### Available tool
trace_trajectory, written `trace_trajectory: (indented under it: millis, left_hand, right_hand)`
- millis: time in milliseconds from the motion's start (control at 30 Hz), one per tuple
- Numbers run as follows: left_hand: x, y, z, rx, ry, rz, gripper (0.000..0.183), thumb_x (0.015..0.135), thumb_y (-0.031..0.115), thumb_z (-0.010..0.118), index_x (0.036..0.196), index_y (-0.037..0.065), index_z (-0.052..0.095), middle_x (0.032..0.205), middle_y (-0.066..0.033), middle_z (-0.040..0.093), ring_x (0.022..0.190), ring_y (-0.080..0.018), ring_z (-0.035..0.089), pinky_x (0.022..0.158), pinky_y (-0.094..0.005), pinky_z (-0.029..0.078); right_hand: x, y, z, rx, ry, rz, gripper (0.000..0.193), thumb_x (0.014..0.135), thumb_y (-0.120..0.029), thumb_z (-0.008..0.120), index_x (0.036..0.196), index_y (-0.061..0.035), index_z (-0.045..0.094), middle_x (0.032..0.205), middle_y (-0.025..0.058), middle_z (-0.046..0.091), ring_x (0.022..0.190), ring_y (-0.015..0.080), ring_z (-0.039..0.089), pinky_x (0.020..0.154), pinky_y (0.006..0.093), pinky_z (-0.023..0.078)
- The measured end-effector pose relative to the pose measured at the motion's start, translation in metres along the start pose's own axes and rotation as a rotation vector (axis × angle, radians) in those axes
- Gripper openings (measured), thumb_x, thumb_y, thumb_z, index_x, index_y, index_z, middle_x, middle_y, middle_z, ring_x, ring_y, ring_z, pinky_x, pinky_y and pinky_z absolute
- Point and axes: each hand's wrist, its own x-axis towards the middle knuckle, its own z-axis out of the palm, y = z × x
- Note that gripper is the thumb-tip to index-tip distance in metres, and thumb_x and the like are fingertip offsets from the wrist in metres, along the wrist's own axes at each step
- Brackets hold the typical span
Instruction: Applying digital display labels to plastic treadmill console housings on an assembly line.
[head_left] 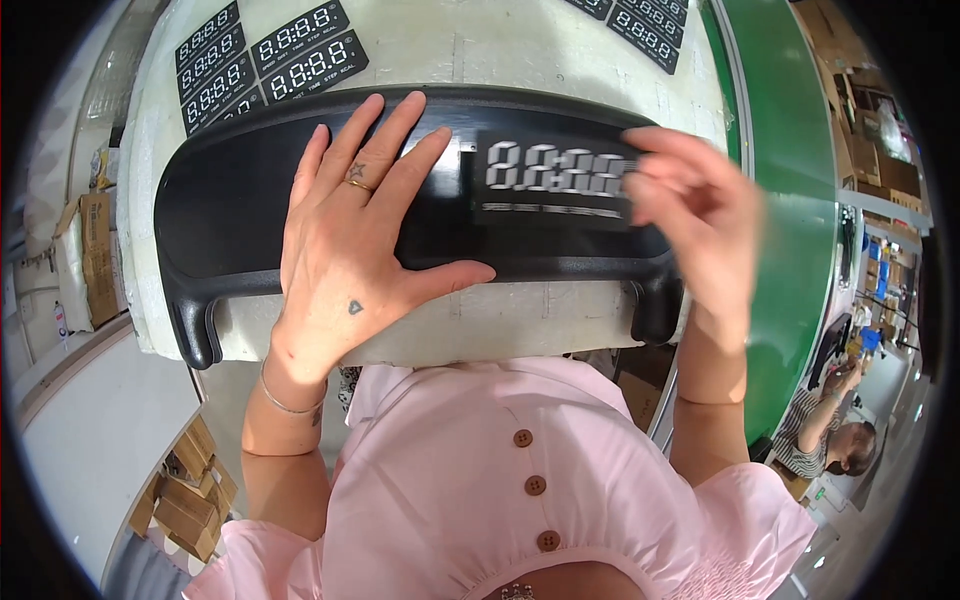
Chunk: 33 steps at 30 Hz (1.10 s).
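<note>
A long, curved black plastic housing (230, 220) with a downturned leg at each end lies across the pale work surface in front of me. My left hand (350, 210) rests flat on its left and middle part, fingers spread and thumb pointing right. Over the right half of the housing is a black display sticker (550, 180) with white digit shapes, blurred by motion. My right hand (690, 200) pinches the right edge of this sticker between thumb and fingers. Whether the sticker touches the housing all over cannot be told.
Several similar display stickers (305, 65) lie at the far left of the pale work surface (470, 45), with more stickers (648, 30) at the far right. A green surface (785, 220) runs along the right. Cardboard boxes (190, 505) stand lower left. Another person (825, 435) sits at far right.
</note>
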Motion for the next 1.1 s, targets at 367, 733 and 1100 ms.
trace_trajectory:
  millis: [367,733,1100]
  left_hand:
    - [0.0023,0.0034,-0.0008,0.020,-0.017,-0.011,0.087,0.047,0.039,0.086,0.124,0.007,0.060,0.139,-0.0084,0.050,0.133,-0.0300,0.041,0.112,-0.0493,0.024]
    - [0.0007,0.0032,0.0001,0.019,-0.018,-0.010,0.088,0.047,0.041,0.085,0.124,0.007,0.060,0.139,-0.0084,0.050,0.133,-0.0302,0.041,0.111,-0.0495,0.025]
    - [0.0003,0.0022,0.0007,0.017,-0.025,-0.006,0.088,0.048,0.044,0.085,0.124,0.007,0.059,0.139,-0.0090,0.050,0.133,-0.0306,0.041,0.111,-0.0495,0.025]
  right_hand:
    - [0.0049,0.0304,0.0057,0.106,-0.069,0.024,0.023,0.083,0.005,0.066,0.105,-0.0012,0.067,0.081,0.0026,0.067,0.070,0.0057,0.061,0.061,0.0195,0.052]
    - [0.0067,0.0262,0.0070,0.083,-0.059,0.073,0.023,0.083,0.006,0.066,0.105,-0.0018,0.068,0.081,0.0032,0.068,0.069,0.0057,0.061,0.059,0.0186,0.051]
    - [0.0067,0.0254,0.0066,0.075,-0.055,0.077,0.023,0.083,0.006,0.066,0.105,-0.0011,0.068,0.081,0.0040,0.068,0.069,0.0060,0.061,0.057,0.0187,0.051]
